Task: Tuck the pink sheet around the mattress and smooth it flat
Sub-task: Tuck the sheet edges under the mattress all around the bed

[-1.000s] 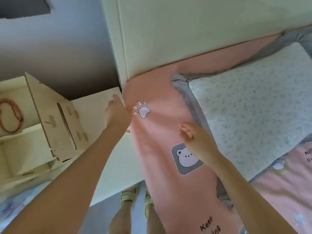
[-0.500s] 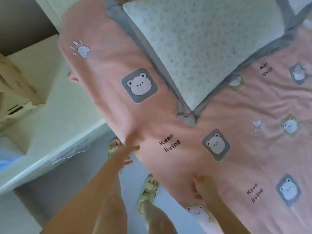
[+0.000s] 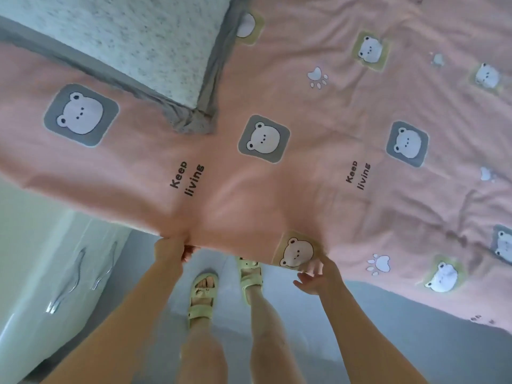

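The pink cotton sheet printed with bear faces, paw marks and the words "Keep living" [image 3: 318, 176] lies across the bed, its near edge hanging over the side facing us and creased toward the right. At far left we see a pale green cabinet with two curved silver handles [image 3: 41, 259], just beside the bed. Above it, a speckled white pillow with a grey border [image 3: 124, 37] rests on the sheet. Our left hand [image 3: 171, 249] grips the sheet's hanging edge, fingers curled round a bunch of fabric. Below, our feet in pale green strapped sandals [image 3: 202, 297] stand on the grey floor [image 3: 415, 342]. Our right hand [image 3: 318, 275] touches the edge below a bear print, fingers loosely spread.
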`<state>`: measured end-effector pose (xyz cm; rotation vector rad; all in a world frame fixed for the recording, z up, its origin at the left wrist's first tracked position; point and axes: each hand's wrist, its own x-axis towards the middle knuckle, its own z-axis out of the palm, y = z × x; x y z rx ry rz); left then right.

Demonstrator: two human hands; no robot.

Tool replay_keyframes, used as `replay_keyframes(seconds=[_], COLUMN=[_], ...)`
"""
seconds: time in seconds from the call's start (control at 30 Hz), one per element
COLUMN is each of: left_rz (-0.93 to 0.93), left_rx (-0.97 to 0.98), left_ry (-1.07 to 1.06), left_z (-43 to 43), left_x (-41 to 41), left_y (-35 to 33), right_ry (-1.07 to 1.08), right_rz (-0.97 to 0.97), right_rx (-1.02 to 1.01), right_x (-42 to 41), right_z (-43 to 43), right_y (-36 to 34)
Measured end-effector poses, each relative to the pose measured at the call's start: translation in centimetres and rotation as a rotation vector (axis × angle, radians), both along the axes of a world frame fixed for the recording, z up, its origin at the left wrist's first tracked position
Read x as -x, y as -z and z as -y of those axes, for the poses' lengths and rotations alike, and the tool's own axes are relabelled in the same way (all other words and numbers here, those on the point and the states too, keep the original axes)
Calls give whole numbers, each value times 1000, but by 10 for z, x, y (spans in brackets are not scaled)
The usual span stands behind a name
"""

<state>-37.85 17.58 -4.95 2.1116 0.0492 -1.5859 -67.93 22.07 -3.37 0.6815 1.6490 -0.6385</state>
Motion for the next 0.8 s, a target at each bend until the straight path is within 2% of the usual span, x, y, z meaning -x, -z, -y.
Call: replay_keyframes(seconds=[0.13,0.3,0.43,0.53,0.63,0.7,0.8], left_rz=[-92,-12,-3,45,245,430,587], left_rx=[-16,-61,-41,14,128,307,561], left_ry=[242,323,428,553,850,1131,1613], left_z=[11,21,30,50,74,89,85], left_x=[-5,-5,1,18,50,86,163], left_y=[-52,-90,-115,-135,-144,-140,-136], right_ry=[238,51,34,46,124,183,278], right_rz=[-62,-542,-684,-598,-376,-357,-349], right_rx=[70,58,142,314,490,473,420], right_x=[11,14,24,31,42,52,70], right_z=[-22,-34,-51,-38,-34,-43,-68], right_y=[-19,-68,-104,-108,-96,-81,-62])
